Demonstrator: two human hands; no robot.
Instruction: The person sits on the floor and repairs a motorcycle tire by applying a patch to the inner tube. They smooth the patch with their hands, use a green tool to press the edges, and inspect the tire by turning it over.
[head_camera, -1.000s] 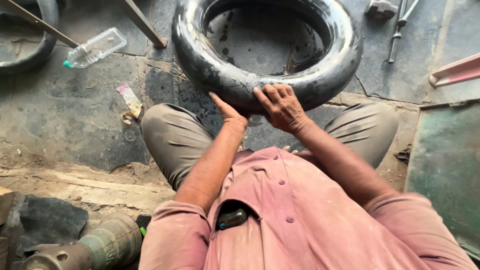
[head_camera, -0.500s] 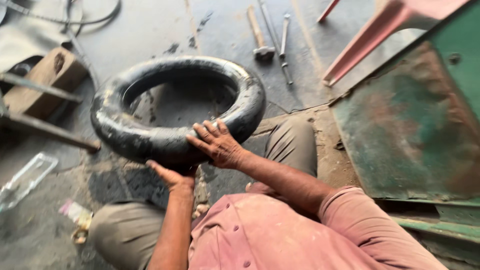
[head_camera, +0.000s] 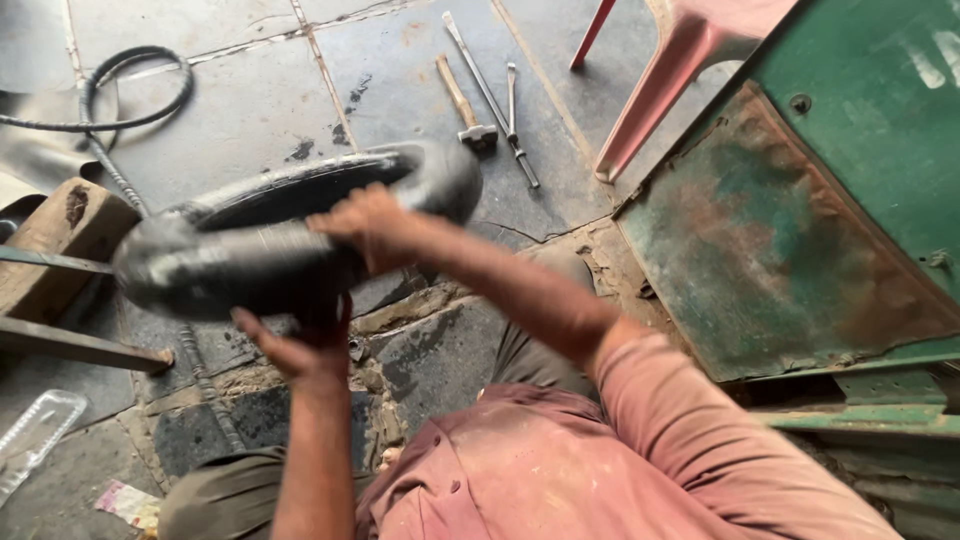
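Note:
A black inflated rubber inner tube (head_camera: 230, 250) is lifted off the stone floor and tilted, blurred by motion. My right hand (head_camera: 372, 228) grips its near rim from above. My left hand (head_camera: 300, 345) holds the same rim from underneath, fingers curled up around it. Both arms reach out from my pink shirt, and my knees in olive trousers show below.
A hammer (head_camera: 462, 100) and two long metal tyre levers (head_camera: 500, 95) lie on the floor ahead. A pink plastic chair (head_camera: 670, 70) and a rusty green metal panel (head_camera: 800, 220) stand at right. A wooden block (head_camera: 60, 240), black hose (head_camera: 130, 90) and clear plastic bottle (head_camera: 35, 435) sit at left.
The tube has been raised from the floor and tipped up. My view has swung to the right, bringing the green panel and the chair further into sight.

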